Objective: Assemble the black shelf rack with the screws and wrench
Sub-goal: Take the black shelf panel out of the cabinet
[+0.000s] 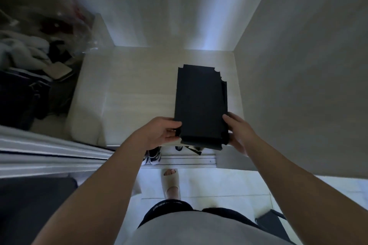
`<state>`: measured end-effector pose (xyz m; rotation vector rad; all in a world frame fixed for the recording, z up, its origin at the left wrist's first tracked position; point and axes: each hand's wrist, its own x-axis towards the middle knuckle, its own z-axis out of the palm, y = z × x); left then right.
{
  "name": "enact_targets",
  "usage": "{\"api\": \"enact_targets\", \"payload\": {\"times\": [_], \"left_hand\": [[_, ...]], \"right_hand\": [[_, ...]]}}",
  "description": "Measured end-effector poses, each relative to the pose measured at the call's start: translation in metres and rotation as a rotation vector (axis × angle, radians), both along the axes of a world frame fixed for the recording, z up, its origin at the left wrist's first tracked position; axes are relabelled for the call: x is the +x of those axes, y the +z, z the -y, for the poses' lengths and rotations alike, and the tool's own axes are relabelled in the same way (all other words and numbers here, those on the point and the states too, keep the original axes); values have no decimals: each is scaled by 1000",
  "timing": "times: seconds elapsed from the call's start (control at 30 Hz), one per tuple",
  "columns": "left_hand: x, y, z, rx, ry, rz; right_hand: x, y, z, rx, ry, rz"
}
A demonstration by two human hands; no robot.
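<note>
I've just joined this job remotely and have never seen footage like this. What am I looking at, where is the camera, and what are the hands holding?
There is no machine here: a person works with bare hands. The single picture comes from a wide-angle camera on their head, looking down, so both forearms reach in from the bottom. The left hand and right hand each grip the near end of the black panels, flat dark boards with notched corners, seemingly stacked. They lie over a pale shelf; whether they rest on it or are lifted I cannot tell. A pile of clothes sits to the left, and a foot in a slipper shows below. No screws or wrench are visible.
</note>
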<state>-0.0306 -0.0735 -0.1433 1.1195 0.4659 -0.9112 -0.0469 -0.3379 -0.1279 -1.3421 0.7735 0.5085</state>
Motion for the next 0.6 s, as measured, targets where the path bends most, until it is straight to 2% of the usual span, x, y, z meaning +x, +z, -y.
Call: {"api": "enact_targets", "payload": {"times": [0.33,0.6], "left_hand": [[-128,42,5,93,45,123],[-322,59,39,154,157,141]], "right_hand": [[-103,26,19,95,198,164],[-253,30,51,234,305,164]]}}
